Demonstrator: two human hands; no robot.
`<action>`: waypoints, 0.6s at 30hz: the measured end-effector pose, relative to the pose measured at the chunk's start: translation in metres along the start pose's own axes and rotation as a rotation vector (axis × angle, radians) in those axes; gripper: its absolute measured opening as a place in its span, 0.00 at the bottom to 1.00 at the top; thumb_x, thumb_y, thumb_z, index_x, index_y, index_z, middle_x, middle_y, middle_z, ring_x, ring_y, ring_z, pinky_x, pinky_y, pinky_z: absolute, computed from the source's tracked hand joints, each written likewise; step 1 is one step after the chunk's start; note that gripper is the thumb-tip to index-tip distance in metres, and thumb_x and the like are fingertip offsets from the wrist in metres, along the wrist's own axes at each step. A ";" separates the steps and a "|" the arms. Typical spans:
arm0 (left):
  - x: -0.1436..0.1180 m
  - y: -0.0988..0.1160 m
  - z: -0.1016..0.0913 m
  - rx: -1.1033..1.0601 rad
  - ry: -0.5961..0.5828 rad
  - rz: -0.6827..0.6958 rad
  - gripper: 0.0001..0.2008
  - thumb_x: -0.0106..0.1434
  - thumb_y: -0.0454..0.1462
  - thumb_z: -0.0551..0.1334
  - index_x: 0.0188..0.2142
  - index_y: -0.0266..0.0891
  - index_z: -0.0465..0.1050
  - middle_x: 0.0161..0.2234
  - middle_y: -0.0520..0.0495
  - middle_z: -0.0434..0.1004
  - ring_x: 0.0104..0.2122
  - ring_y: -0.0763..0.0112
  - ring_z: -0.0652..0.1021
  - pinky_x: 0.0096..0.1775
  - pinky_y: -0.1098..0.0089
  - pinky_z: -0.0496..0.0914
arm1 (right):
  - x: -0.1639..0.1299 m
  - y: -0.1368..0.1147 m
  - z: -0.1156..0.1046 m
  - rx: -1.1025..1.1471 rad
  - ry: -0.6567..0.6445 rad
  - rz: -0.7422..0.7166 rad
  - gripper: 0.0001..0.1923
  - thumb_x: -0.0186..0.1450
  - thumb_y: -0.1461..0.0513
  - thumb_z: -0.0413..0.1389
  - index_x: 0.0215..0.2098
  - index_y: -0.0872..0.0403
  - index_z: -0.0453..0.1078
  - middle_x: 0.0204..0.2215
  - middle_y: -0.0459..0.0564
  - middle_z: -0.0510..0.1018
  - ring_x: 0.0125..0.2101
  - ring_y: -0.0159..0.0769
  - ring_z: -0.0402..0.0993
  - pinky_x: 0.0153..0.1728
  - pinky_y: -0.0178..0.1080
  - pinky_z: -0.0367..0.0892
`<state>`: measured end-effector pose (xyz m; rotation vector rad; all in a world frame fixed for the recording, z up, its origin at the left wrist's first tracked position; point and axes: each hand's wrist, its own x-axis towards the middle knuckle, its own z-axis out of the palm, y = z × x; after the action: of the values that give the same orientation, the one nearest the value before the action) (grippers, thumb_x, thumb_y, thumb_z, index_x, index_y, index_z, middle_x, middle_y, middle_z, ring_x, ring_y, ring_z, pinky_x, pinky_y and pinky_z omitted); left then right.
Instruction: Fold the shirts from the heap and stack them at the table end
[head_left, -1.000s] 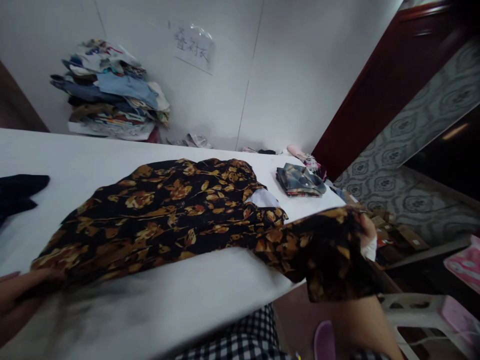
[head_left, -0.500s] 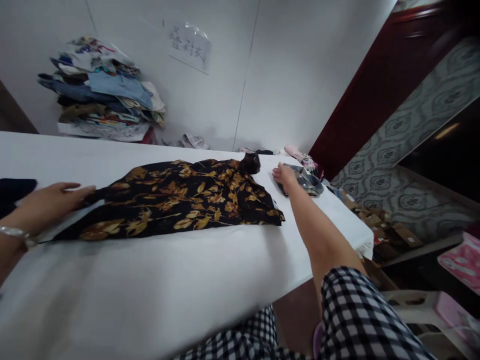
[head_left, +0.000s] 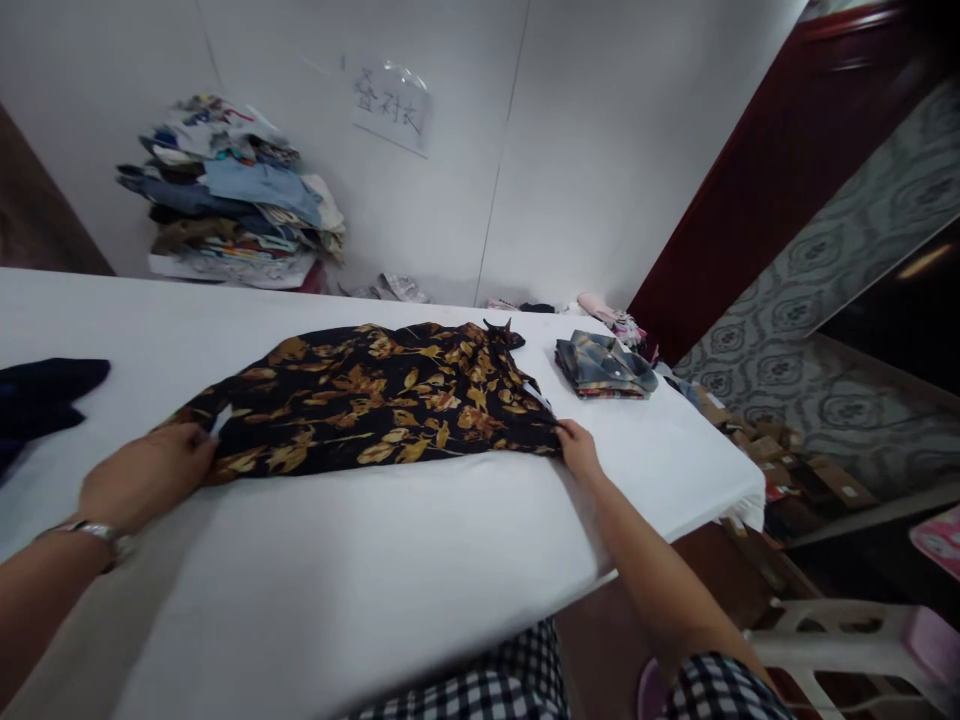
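left hand and right hand pinch opposite ends of the black-and-gold floral fabric garment — seemingly to tauten its near edge on the white cloth-covered tabletop.

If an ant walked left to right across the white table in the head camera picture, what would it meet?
Dark blue cloth → left hand → black cloth with golden flowers → small folded stack of clothes.

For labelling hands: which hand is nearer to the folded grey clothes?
Right. The right hand is in front of the folded clothes; the left hand is far to their left.
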<state>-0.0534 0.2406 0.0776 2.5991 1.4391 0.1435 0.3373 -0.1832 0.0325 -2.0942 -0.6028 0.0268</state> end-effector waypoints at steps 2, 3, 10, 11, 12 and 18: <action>-0.011 0.014 -0.012 -0.029 -0.024 -0.068 0.19 0.59 0.48 0.46 0.33 0.40 0.69 0.32 0.42 0.76 0.28 0.62 0.74 0.29 0.70 0.64 | 0.013 0.002 -0.024 0.141 0.026 0.097 0.19 0.56 0.50 0.52 0.35 0.56 0.73 0.25 0.48 0.76 0.26 0.37 0.71 0.29 0.39 0.68; -0.018 0.019 -0.016 -0.069 -0.021 -0.088 0.19 0.59 0.49 0.46 0.35 0.41 0.68 0.32 0.43 0.76 0.29 0.62 0.75 0.30 0.69 0.65 | 0.018 0.005 -0.039 0.167 0.038 0.108 0.21 0.56 0.49 0.53 0.37 0.56 0.72 0.24 0.46 0.76 0.24 0.36 0.69 0.27 0.39 0.67; -0.085 0.031 0.008 -0.264 -0.145 -0.013 0.18 0.55 0.52 0.47 0.32 0.45 0.66 0.27 0.50 0.75 0.30 0.61 0.76 0.34 0.67 0.67 | 0.010 0.059 -0.125 -0.322 -0.119 0.006 0.13 0.56 0.57 0.52 0.34 0.53 0.75 0.30 0.50 0.80 0.33 0.41 0.74 0.40 0.43 0.68; -0.092 0.032 0.012 -0.274 -0.161 -0.026 0.17 0.55 0.52 0.47 0.32 0.46 0.66 0.27 0.50 0.75 0.30 0.61 0.77 0.35 0.67 0.68 | 0.005 0.063 -0.127 -0.378 -0.128 0.025 0.13 0.56 0.58 0.52 0.35 0.53 0.76 0.32 0.51 0.80 0.35 0.42 0.75 0.41 0.43 0.68; -0.097 0.033 0.013 -0.278 -0.171 -0.055 0.18 0.55 0.53 0.47 0.32 0.46 0.66 0.27 0.50 0.75 0.31 0.60 0.77 0.35 0.67 0.68 | 0.001 0.065 -0.126 -0.414 -0.107 0.022 0.14 0.56 0.60 0.52 0.37 0.53 0.76 0.35 0.52 0.81 0.37 0.43 0.75 0.43 0.44 0.68; -0.095 0.045 -0.002 -0.248 -0.128 -0.164 0.31 0.55 0.60 0.48 0.48 0.44 0.68 0.36 0.45 0.78 0.34 0.57 0.78 0.34 0.65 0.69 | -0.014 0.014 -0.079 -0.267 0.064 -0.363 0.16 0.62 0.60 0.48 0.43 0.53 0.74 0.43 0.55 0.78 0.44 0.42 0.73 0.49 0.46 0.67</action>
<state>-0.0669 0.1367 0.0875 2.2421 1.4783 0.1240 0.3501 -0.2567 0.0639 -2.1971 -0.9823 -0.3423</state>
